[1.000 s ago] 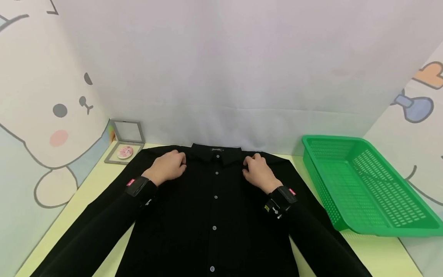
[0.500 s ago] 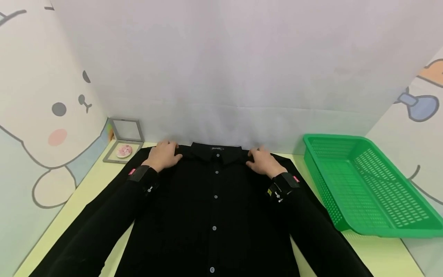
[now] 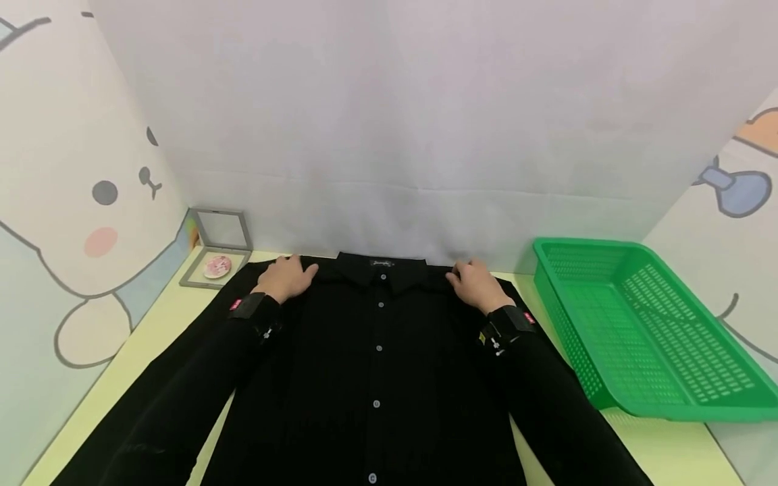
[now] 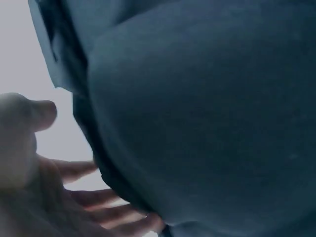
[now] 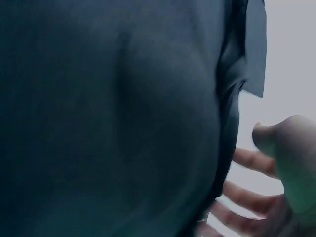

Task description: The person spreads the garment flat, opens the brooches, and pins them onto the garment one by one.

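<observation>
A black button-up shirt (image 3: 340,337) lies front side up, its collar (image 3: 381,270) at the far end and its sleeves spread down both sides. On the left shoulder, by the far edge, is my left hand (image 3: 286,278). My right hand (image 3: 478,288) is at the opposite shoulder. In the left wrist view, the fingers (image 4: 106,200) reach the shirt's edge with the thumb apart from the cloth. The right wrist view likewise has loosely extended fingers (image 5: 252,197) along the fabric edge, thumb held off. Some fingertips are hidden by the cloth.
A green plastic basket (image 3: 550,317) stands on the right side of the pale yellow table (image 3: 656,442). At the back left sits an opened grey-framed case (image 3: 234,229) with a round pink item (image 3: 217,266) in it. A white curtain wall (image 3: 389,135) closes off the back.
Both hands have shifted outward from beside the collar toward the shoulders. Their fingers, curled at the shirt a second ago, have since loosened. The shirt lies nearly the same.
</observation>
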The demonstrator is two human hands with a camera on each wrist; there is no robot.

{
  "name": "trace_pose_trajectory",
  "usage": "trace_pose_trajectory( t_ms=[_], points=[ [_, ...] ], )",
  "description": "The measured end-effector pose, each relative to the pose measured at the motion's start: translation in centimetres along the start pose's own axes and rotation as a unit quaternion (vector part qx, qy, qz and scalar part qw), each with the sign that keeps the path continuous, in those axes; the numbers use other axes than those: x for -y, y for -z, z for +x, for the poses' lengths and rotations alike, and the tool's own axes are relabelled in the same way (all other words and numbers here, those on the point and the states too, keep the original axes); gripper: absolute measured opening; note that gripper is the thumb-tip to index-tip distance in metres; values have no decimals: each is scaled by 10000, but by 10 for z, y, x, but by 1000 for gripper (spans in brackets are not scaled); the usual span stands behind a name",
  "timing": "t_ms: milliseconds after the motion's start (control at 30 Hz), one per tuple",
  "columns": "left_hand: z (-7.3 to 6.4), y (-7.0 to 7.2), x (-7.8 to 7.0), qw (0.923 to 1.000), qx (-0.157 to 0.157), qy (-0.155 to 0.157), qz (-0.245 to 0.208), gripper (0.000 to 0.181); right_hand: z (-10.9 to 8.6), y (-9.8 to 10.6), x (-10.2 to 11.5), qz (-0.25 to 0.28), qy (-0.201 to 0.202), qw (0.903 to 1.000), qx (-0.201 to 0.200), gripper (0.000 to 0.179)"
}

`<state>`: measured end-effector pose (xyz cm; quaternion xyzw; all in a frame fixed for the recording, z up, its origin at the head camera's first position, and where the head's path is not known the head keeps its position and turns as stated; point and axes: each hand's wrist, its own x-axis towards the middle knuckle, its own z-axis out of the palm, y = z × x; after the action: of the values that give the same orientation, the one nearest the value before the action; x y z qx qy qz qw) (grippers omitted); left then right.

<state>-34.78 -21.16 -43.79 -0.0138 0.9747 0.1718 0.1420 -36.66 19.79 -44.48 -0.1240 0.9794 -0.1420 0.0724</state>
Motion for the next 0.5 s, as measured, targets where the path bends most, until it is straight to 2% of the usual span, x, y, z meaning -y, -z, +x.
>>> trace_pose_trajectory(
  t_ms=[100,200,267,400,500],
  points=[
    [0,-2,5,9983,283,509,-2,81,-4,1,-10,74,-702,9968,362,40],
    [-2,-2,8,9961,364,807,24,90,-8,2,-16,108,-1188,9909,626,54],
    [-4,-3,8,9957,326,863,-10,93,-9,2,-17,96,-1176,9910,628,59],
    [-5,-4,2,9965,293,762,-171,97,-7,0,-14,-58,-699,9972,264,55],
    [-6,-3,-1,9951,421,809,-372,101,-6,-1,-14,-54,-549,9983,173,53]
  ],
)
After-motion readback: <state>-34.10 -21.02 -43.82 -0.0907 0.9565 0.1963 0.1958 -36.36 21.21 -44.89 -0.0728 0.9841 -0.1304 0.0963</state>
